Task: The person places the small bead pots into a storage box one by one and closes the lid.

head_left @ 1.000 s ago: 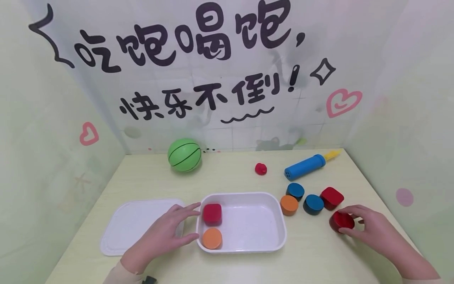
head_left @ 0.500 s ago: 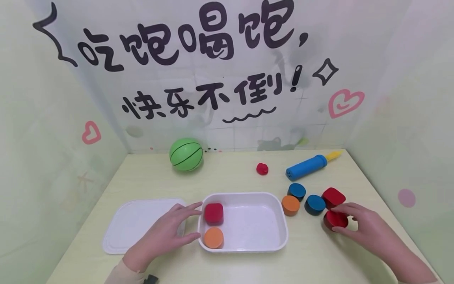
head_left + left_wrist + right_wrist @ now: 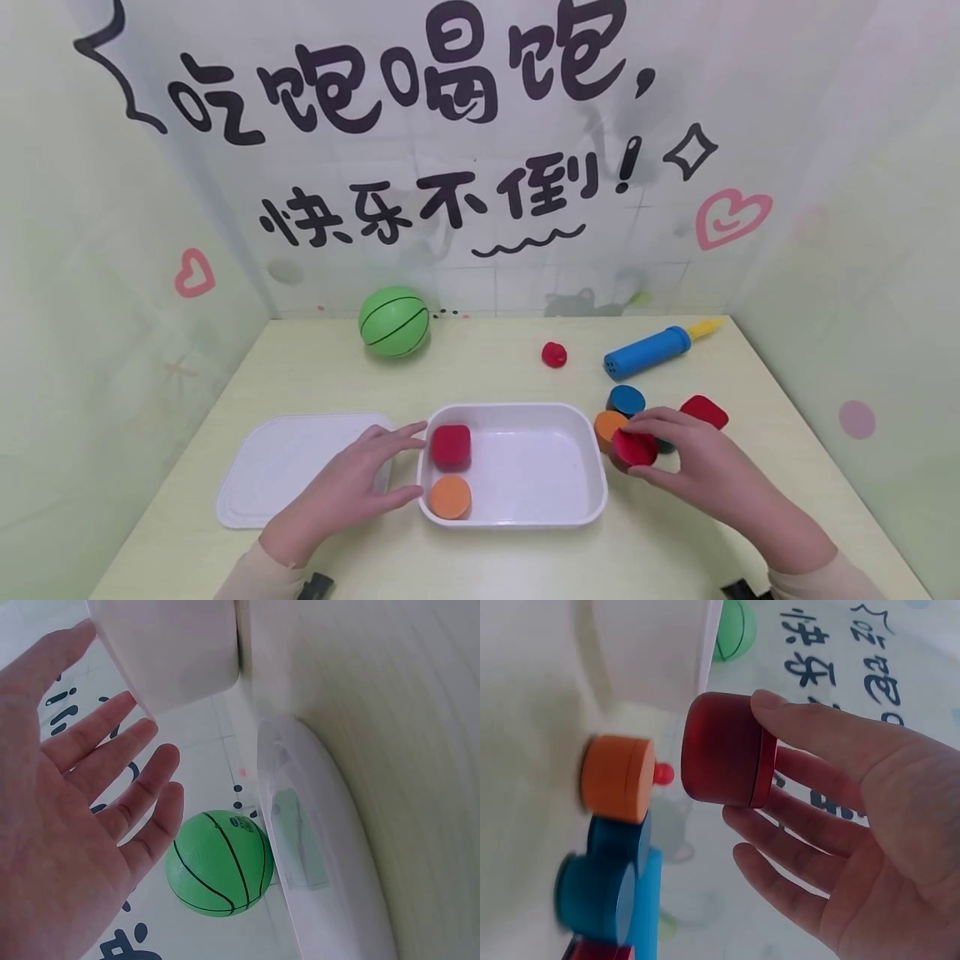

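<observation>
I read the right hand (image 3: 705, 457) as holding a red canister (image 3: 635, 449) between thumb and fingers, right of centre in the lower half of the head frame. The canister is roughly upright and clear of the table (image 3: 480, 383); its body is deep red with a soft satin sheen, rounded lower edges and a seam setting off the lid. I read the left hand (image 3: 358, 477) as wide, fingers extended, fingertips at the left rim of a white tray (image 3: 532, 475) at lower centre. Inside, along the left wall, sit a red square-cornered container (image 3: 452, 447) and, below it, an orange round container (image 3: 451, 497). Beside the held canister I note an orange canister (image 3: 609, 428), a blue canister (image 3: 626, 400), a second blue canister (image 3: 596, 898) partly hidden by the hand in the head view, and a red squarish canister (image 3: 705, 411). The surface is pale wood grain. A white lid (image 3: 288, 467) lies at lower left, a green ball (image 3: 394, 322) at its far edge, a small red item (image 3: 554, 354) right of centre, and a blue pump (image 3: 647, 353) with a yellow tip farther right. Pale backdrop sheets (image 3: 450, 283) enclose the table on three sides, printed with black lettering (image 3: 455, 62) across the top and pink hearts (image 3: 732, 194) left and right.
</observation>
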{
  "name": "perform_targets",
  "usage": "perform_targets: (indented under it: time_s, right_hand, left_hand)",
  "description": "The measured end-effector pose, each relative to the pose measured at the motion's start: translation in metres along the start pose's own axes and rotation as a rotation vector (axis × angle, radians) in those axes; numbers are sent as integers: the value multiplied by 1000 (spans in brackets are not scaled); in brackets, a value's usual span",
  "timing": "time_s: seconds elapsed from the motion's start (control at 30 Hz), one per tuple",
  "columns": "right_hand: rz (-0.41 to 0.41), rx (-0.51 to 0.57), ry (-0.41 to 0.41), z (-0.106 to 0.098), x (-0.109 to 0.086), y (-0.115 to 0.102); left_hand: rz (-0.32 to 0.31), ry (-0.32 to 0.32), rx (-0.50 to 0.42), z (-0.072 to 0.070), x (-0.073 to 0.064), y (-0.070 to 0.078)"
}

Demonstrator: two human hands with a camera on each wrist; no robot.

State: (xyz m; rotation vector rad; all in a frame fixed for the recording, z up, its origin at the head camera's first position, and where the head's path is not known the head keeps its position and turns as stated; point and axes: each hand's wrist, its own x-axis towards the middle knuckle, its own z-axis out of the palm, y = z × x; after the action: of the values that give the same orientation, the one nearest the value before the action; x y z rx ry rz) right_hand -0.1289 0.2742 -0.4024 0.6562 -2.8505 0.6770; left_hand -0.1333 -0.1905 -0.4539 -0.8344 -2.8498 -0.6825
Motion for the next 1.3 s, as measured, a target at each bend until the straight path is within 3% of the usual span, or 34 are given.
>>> perform_targets:
  time_s: [0.17,0.43,0.73,0.93,1.3]
  right_hand:
    - [-43,48,-39,8,15,-15]
    - [-43,172,-158,31,40,-39]
    - [-95,161,-248,67,71,-64]
    - [-103,119,-258,88,87,-76]
    - [-99,129,-322,103,104,-90]
  left_hand:
    - [2,-3,3,1,1,0]
    - [-7,-10,8,-1,1,0]
    - [-13,-8,6,-2,0,-2]
    - [-12,-11,5,-2,1,-3]
    - [-2,-12,2,2,0,-3]
